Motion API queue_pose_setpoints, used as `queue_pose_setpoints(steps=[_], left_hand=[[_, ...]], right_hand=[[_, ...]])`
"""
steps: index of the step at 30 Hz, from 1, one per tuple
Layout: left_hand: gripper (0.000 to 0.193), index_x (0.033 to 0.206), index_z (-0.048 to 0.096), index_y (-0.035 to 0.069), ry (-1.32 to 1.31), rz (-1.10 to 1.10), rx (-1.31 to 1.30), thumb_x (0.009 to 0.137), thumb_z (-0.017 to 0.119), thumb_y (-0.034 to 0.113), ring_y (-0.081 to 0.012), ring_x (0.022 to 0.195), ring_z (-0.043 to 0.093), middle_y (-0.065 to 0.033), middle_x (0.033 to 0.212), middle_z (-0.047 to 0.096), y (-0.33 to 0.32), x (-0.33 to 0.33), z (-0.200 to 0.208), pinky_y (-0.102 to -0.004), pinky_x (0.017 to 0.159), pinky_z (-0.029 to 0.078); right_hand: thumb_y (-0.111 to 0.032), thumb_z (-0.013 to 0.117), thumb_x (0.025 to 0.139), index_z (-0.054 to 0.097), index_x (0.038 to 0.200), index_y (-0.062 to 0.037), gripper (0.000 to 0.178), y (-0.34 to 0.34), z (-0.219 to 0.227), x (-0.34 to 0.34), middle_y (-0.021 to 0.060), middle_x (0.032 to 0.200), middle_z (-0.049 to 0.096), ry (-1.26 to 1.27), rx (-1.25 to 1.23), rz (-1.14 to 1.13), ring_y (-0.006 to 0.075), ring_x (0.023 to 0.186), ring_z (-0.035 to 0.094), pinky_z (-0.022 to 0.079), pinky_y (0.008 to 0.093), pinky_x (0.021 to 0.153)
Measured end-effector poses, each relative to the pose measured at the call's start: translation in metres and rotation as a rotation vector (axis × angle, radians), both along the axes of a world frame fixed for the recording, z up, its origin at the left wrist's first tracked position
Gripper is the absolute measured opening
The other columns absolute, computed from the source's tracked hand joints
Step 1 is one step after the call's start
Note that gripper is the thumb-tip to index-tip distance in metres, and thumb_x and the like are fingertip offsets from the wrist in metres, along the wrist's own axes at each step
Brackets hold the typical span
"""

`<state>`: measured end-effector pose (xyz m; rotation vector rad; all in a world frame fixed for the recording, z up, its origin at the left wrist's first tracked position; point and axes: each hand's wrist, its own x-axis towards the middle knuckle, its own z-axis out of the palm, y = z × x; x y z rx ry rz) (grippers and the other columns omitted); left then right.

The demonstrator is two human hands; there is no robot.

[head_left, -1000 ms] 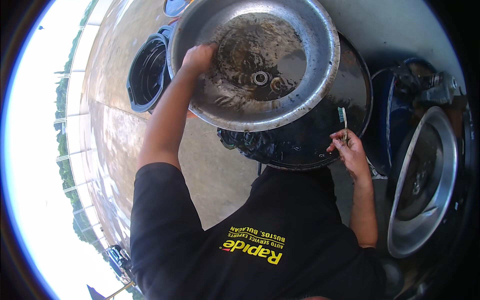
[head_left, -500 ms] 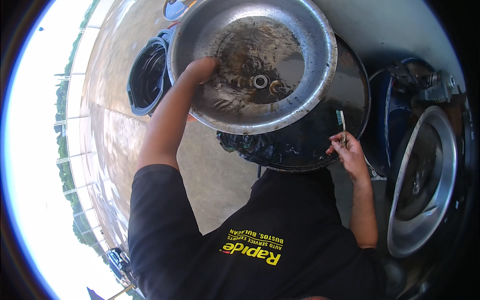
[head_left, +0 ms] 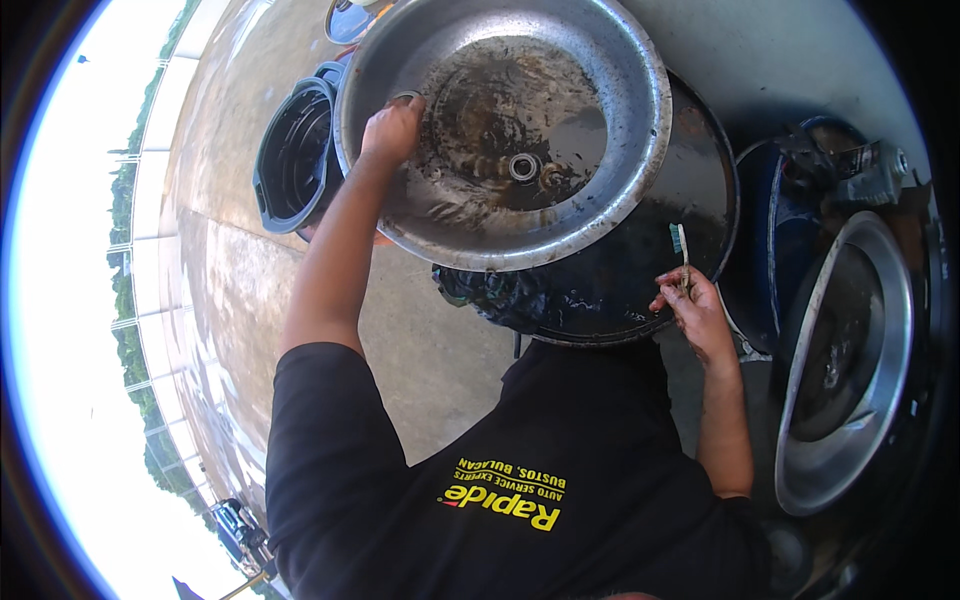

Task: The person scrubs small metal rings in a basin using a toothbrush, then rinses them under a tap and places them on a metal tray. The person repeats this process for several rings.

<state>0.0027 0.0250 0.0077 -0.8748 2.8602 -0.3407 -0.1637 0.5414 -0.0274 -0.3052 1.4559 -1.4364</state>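
1. Right hand: fingertips pinching a toothbrush, above a black drum top.
2. Left hand: fingers closed on a small rounded metal part, over the basin's left side.
3. Metal basin: dirty liquid; ring lying inside.
4. Blue-grey tub: left of basin.

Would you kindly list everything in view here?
Basin: one, silver, upper centre
Metal ring: one, silver, in basin
Ring-like part: one, greyish, basin's left side
Round surface: one, black, under basin
Crumpled heap: one, dark, beside basin
Toothbrush: one, whitish and green, right of basin
Container: one, grey, left of basin
Second basin: one, silver, far right
Drum: one, blue, right
Fence: one, white, far left
Trees: several, green, beyond fence
Floor: one, greyish-brown, left
Shirt: one, black, lower centre
Left hand: one, bare, seemingly around ring-like part
Right hand: one, smudged, around toothbrush
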Motion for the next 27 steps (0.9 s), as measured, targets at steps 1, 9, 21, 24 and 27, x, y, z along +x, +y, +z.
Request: queue_pose_setpoints(steps=[1,9,21,24,27], left_hand=[[0.027,0.117,0.064,0.008,-0.133,-0.081,0.027,0.091,0.060,0.007,-0.0381,0.102,0.072,-0.0199,0.105,0.073,-0.006,0.008,-0.007,-0.0494,0.086,0.058],[0.029,0.120,0.064,0.009,-0.208,-0.102,-0.029,0.091,0.058,0.007,-0.0353,0.104,0.073,-0.0173,0.112,0.072,0.009,0.003,0.001,-0.0475,0.087,0.059],[0.028,0.119,0.065,0.010,-0.411,-0.067,0.136,0.092,0.060,0.008,-0.0330,0.110,0.072,-0.0164,0.116,0.073,0.024,-0.008,0.016,-0.0471,0.089,0.059],[0.027,0.117,0.063,0.010,-0.325,-0.045,0.112,0.090,0.061,0.007,-0.0364,0.107,0.072,-0.0205,0.110,0.072,0.020,-0.005,0.007,-0.0506,0.086,0.058],[0.027,0.116,0.064,0.010,0.065,-0.053,-0.003,0.089,0.061,0.008,-0.0374,0.105,0.072,-0.0210,0.110,0.073,0.016,0.003,0.008,-0.0507,0.085,0.059]], right_hand=[[-0.006,0.062,0.101,0.062,0.109,0.0008,0.010,-0.001,0.000,0.001,0.0052,0.092,0.062,-0.007,-0.002,0.009,0.0145,0.083,0.067,0.054,0.0299,0.082],[-0.007,0.063,0.101,0.062,0.108,0.0009,0.011,-0.006,0.000,0.000,0.0048,0.091,0.063,-0.003,0.014,0.027,0.0146,0.083,0.068,0.053,0.0292,0.080],[-0.009,0.064,0.100,0.063,0.109,-0.0010,0.012,-0.002,-0.007,0.000,0.0048,0.090,0.064,-0.006,0.010,0.036,0.0137,0.081,0.067,0.046,0.0248,0.068],[-0.008,0.064,0.100,0.063,0.109,-0.0012,0.012,-0.002,-0.005,0.000,0.0051,0.089,0.064,-0.015,0.017,0.050,0.0135,0.081,0.067,0.044,0.0243,0.066],[-0.009,0.063,0.100,0.063,0.109,-0.0014,0.012,-0.001,-0.005,-0.003,0.0051,0.088,0.065,-0.012,0.037,0.049,0.0126,0.078,0.066,0.043,0.0236,0.064]])
